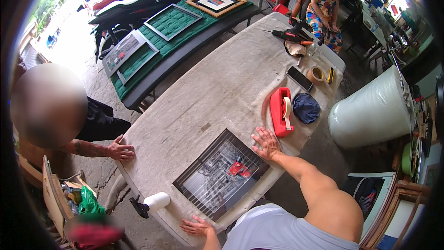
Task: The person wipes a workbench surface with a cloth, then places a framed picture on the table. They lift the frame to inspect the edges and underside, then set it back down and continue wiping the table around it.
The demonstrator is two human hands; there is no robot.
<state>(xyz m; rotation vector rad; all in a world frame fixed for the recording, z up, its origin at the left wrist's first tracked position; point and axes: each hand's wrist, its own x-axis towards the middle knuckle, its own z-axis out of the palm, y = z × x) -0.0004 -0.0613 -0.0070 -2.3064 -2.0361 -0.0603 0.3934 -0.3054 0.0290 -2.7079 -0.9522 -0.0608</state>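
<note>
A black-and-white print [208, 180] with a red vehicle in it lies flat near the table's front edge. My right hand [267, 143] rests palm down at its right corner, fingers spread, just short of a red tape dispenser [276, 106]. Beside the print's lower left edge, my left hand [198, 226] lies on the cloth-covered table [203, 92] with its fingers stretched out. Neither hand grips anything. To the left of the print, a white spray bottle [156, 202] with a black nozzle lies at the table's edge.
Another person's hand [121, 150] leans on the table's left edge. Along the right side are a dark blue cloth [306, 108], phone [299, 79], brown tape roll [316, 75] and drill [286, 35]. Picture frames [173, 22] lie on a green-padded bench. A large wrapped roll [370, 109] stands right.
</note>
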